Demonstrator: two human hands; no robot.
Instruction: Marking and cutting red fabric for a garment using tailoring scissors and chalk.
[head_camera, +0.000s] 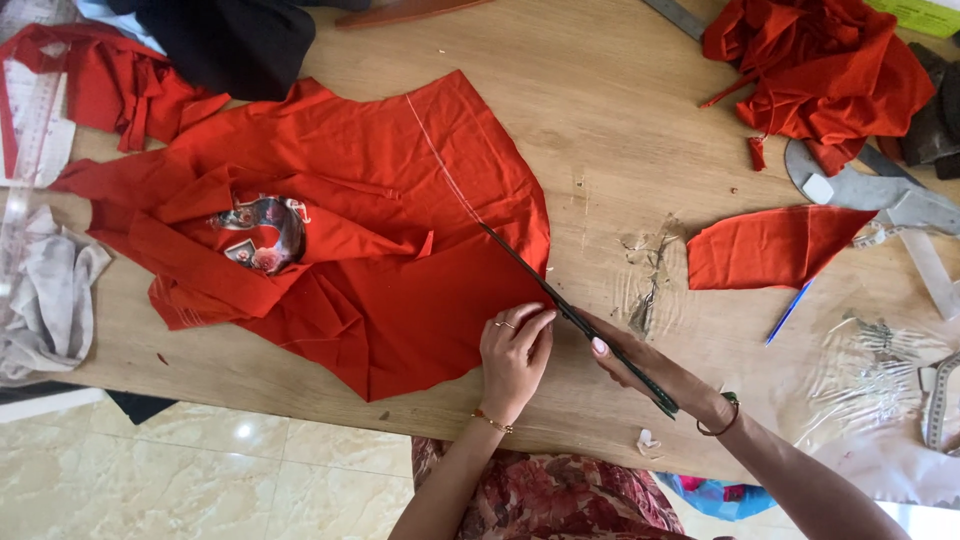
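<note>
Pressing flat on the red fabric (340, 240) with the left hand (515, 350), grip released; grasping scissors (570, 310) in the right hand (650, 370), just beside that fabric's edge.

Tailoring workshop (red cloth (380, 230), scissors (570, 315)).

A large piece of red fabric (340, 240) lies rumpled and partly folded on the wooden table, a thin chalk line crossing its upper right. Long dark scissors (570, 315) lie along its right edge, blades pointing up-left into the cloth.
</note>
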